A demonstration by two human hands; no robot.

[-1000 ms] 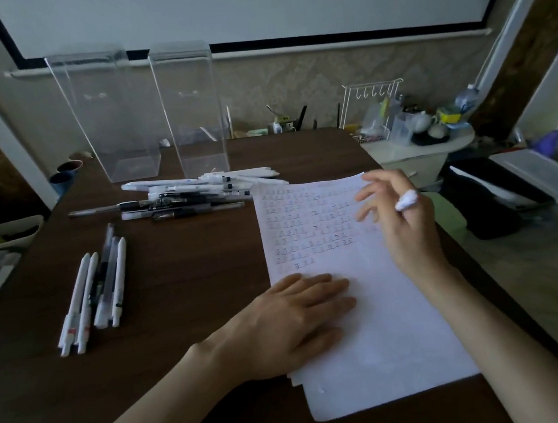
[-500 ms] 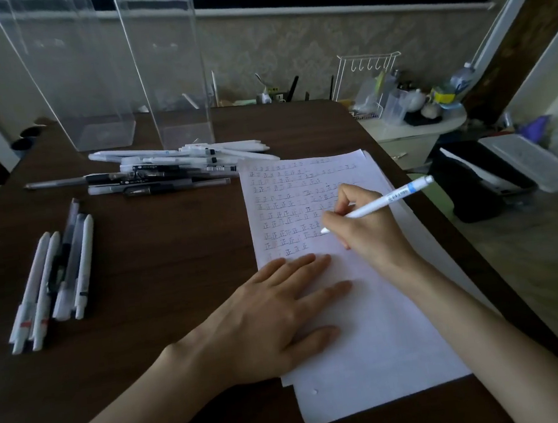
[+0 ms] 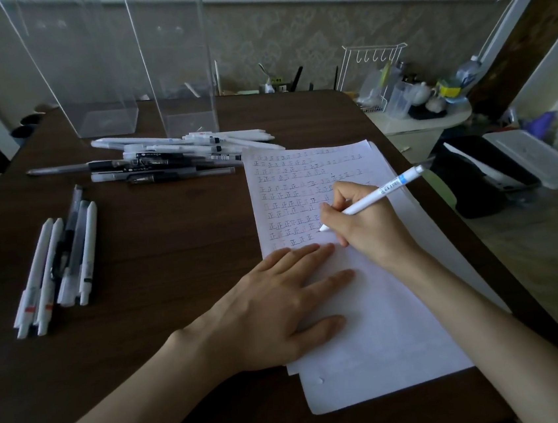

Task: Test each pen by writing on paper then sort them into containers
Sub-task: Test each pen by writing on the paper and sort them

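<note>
My right hand grips a white pen with a blue end, its tip down on the paper beside rows of written marks. Flat on the sheet's lower left lies my left hand, fingers spread and pressing it down. A heap of several white and black pens lies beyond the paper's top left corner. Another group of several pens lies in a row at the table's left. Two tall clear containers stand at the back, one on the left and one on the right.
The dark wooden table ends just right of the paper. Past that edge are a small white side table with a wire rack and bottles, a black bag and a white lid on the floor. Small cups sit at the back left.
My right hand turned the pen into a writing grip and brought its tip down to the paper. The view tilted down and closer; my left hand stayed on the sheet.
</note>
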